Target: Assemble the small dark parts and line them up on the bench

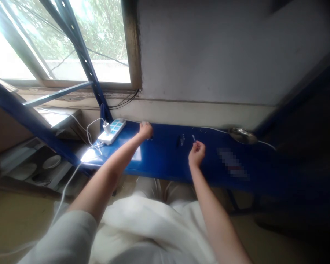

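My right hand [197,153] is raised near the front of the blue tabletop [162,157], its fingers pinched on a small thin pale stick [194,138] that points up and away from me. Towards the back edge, my left hand [146,132] has its fingers curled down. A small whitish piece [145,123] shows just past its knuckles, but the fingertips are hidden and I cannot tell what they hold. Between the hands lies a small cluster of clear, shiny pieces [182,139]. Several tiny bits [202,131] are scattered farther back.
A white power strip [116,129] with a plugged-in white charger [106,127] lies at the left end. A shiny metal bowl [242,135] stands at the back right, near a white cable [216,129]. Blue metal posts [84,55] rise at the left, before a window.
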Demonstrator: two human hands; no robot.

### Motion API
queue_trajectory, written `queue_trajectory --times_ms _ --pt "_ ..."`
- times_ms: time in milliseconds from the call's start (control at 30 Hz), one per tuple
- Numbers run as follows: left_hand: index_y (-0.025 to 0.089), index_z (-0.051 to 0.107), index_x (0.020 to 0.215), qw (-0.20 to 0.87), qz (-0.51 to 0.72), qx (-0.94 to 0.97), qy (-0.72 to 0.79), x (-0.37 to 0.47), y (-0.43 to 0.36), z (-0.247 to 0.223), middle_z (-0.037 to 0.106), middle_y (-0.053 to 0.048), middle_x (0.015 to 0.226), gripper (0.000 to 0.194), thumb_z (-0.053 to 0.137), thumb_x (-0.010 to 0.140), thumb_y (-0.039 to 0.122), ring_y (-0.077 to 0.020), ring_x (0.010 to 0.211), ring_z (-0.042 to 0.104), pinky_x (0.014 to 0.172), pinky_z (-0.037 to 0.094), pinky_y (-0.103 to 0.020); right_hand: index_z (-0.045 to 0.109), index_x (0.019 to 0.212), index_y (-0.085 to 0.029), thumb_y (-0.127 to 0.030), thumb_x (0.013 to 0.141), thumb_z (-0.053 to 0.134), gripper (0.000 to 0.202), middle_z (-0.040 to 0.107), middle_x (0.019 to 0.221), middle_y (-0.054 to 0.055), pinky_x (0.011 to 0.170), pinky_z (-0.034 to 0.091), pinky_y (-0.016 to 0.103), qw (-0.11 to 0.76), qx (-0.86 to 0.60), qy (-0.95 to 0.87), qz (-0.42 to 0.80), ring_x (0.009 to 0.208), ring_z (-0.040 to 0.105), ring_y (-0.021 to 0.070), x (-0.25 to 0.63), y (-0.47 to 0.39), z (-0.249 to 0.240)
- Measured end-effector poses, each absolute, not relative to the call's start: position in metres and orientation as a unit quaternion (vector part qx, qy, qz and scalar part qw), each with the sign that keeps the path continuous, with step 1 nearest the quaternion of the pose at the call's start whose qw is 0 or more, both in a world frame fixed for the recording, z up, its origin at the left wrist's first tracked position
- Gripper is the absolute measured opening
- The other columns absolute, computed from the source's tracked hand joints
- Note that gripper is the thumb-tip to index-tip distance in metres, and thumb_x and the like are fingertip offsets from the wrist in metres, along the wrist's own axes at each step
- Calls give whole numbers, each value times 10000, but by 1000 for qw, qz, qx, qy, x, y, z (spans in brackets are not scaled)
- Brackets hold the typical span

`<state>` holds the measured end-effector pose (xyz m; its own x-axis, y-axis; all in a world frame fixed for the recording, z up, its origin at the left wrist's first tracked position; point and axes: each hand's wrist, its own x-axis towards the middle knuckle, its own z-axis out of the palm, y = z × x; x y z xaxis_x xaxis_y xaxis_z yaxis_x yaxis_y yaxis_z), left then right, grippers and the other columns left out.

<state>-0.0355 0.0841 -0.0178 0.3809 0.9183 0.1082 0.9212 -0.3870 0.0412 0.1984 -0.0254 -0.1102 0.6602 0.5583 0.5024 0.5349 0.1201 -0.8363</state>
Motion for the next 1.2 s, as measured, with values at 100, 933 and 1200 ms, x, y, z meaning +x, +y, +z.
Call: queue_trajectory --times_ms 100,933,1200 --pt "147 694 813 13 -26 -829 -558 -35 81 -15 574 -140 1042 176 584 676 163 -302 1024 425 892 256 -458 519 994 -120 -392 868 356 341 619 919 136 761 450 312 657 -631 -411 -33 812 585 178 194 -22 -116" --pt "127 678 889 3 -27 -823 -567 -36 78 -13 570 -155 1070 213 585 702 172 -319 1062 425 913 237 -477 534 966 -123 -391 880 347 338 605 871 129 781 444 368 644 -627 -432 -70 788 572 192 190 -26 -122" --pt "150 527 1195 56 -132 -862 -486 -18 61 -17 522 -144 1184 392 449 819 230 -284 1109 412 935 245 -460 539 959 -128 -380 877 350 325 610 877 125 771 456 351 641 -627 -434 -83 775 578 181 191 -25 -123"
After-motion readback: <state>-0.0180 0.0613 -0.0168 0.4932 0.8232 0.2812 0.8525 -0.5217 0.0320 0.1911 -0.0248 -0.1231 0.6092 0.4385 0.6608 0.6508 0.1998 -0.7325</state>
